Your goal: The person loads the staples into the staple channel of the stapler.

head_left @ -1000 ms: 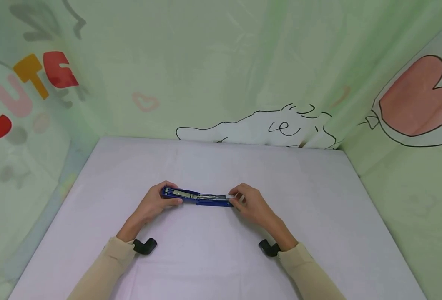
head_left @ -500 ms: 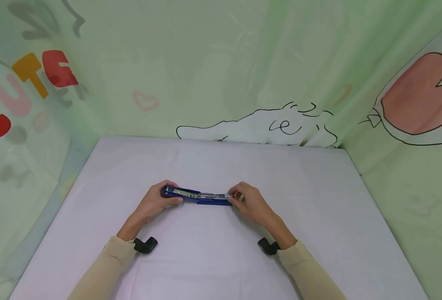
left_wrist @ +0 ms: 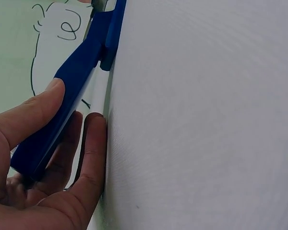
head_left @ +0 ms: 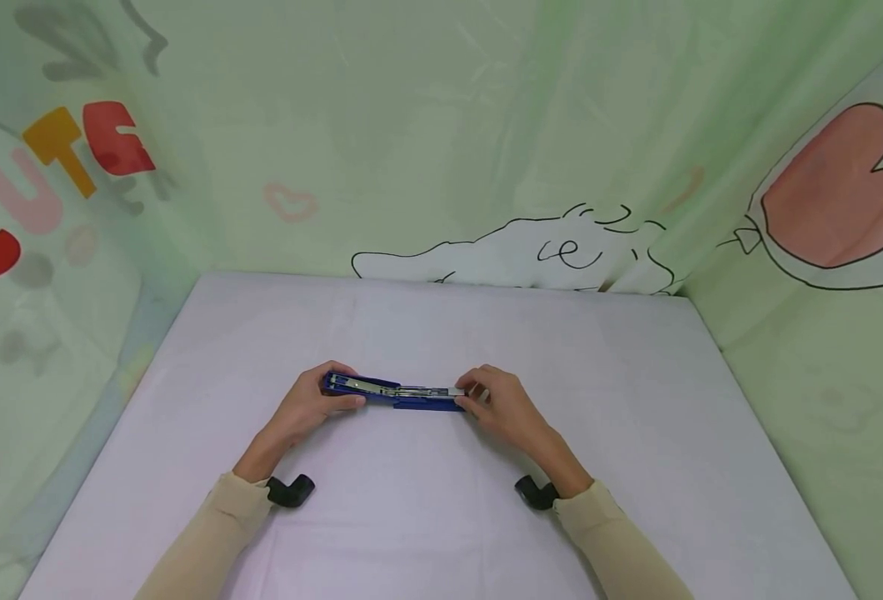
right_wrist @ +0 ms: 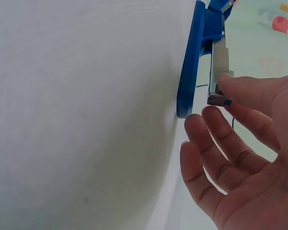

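Observation:
An opened blue stapler (head_left: pixel 404 395) lies lengthwise between the two hands near the middle of the table in the head view. Its cover is swung back to the left, showing the metal inside. The left hand (head_left: pixel 308 404) grips the cover's end; in the left wrist view the thumb presses one side of the blue cover (left_wrist: pixel 74 76), with fingers on the other. At the opposite end the right hand (head_left: pixel 505 408) pinches the front of the metal staple magazine (right_wrist: pixel 221 57), which stands apart from the blue base (right_wrist: pixel 189 67) in the right wrist view. The base rests on the tabletop.
A white cloth covers the table (head_left: pixel 441 517). Behind it hangs a pale green printed curtain (head_left: pixel 411 125), with side panels at left and right. Black wrist mounts (head_left: pixel 290 492) sit at both sleeve cuffs.

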Available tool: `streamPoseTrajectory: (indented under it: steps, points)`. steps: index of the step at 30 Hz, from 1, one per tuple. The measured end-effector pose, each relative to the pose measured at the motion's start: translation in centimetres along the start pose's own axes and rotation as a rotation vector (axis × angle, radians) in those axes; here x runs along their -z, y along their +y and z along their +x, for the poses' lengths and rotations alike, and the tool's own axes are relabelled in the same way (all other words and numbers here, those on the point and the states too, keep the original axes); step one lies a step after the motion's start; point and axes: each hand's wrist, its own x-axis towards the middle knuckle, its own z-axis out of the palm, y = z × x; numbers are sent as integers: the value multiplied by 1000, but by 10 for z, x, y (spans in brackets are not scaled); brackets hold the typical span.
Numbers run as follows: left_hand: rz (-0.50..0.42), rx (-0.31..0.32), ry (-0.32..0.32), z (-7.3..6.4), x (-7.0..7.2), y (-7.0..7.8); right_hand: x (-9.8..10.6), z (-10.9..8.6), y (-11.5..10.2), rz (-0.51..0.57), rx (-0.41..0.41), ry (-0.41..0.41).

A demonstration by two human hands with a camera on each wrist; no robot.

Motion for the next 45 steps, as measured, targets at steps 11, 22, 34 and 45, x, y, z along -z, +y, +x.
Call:
streamPoseTrajectory:
  steps: [11,22,34,45]
  points:
    - [-12,-1,-6,1,1,-1,-1,0,0,0,-41,-12]
    - [-7,0,-11,2,-1,-4,1,-4,4,46,-20,-35]
    - [-122,36,-31,1,1,-3,4,-5,5,100,-104,-60]
    - [-107,2,2,-5,-3,1,5,-3,8,127,-109,-73]
